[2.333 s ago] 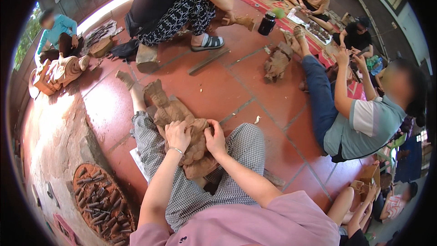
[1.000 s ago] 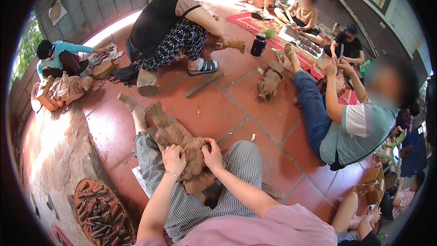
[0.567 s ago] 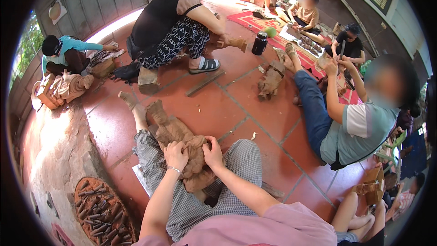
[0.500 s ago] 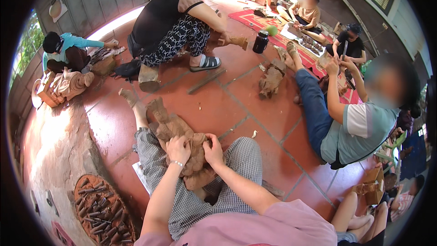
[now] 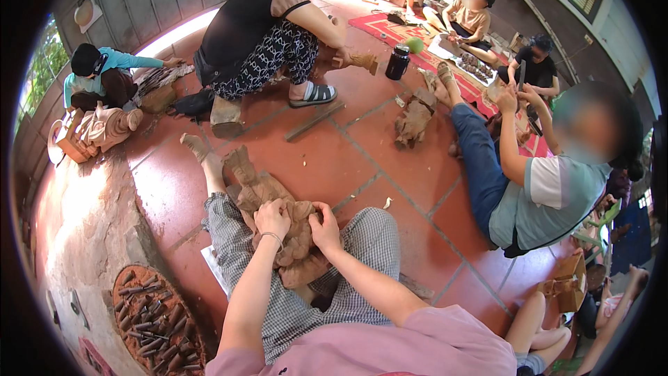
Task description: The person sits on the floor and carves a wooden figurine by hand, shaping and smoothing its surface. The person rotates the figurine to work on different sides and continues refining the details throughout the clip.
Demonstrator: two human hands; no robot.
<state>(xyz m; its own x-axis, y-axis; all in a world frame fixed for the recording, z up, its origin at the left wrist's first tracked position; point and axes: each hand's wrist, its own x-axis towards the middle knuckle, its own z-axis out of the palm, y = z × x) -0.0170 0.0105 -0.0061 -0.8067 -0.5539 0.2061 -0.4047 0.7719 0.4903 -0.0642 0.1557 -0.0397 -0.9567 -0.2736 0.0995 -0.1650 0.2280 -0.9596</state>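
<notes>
A brown carved wooden figure lies slanted across my lap, its narrower end pointing away and to the left between my checked trouser legs. My left hand is closed on top of its middle, fingers curled down against the carving. Anything small pinched in those fingers is hidden. On the right side of the figure, my right hand grips its edge, with thumb and fingers bent around the wood. Both hands sit close together, a short gap of carved surface between them.
An oval tray of many carving tools stands at lower left on a stone slab. A wood block, a wooden bar and a rough carving lie on the tiles. Co-workers sit around, one close at right.
My hands stay on the carving; the left has shifted very slightly. The person at far left has turned their head, and an arm has risen at lower right.
</notes>
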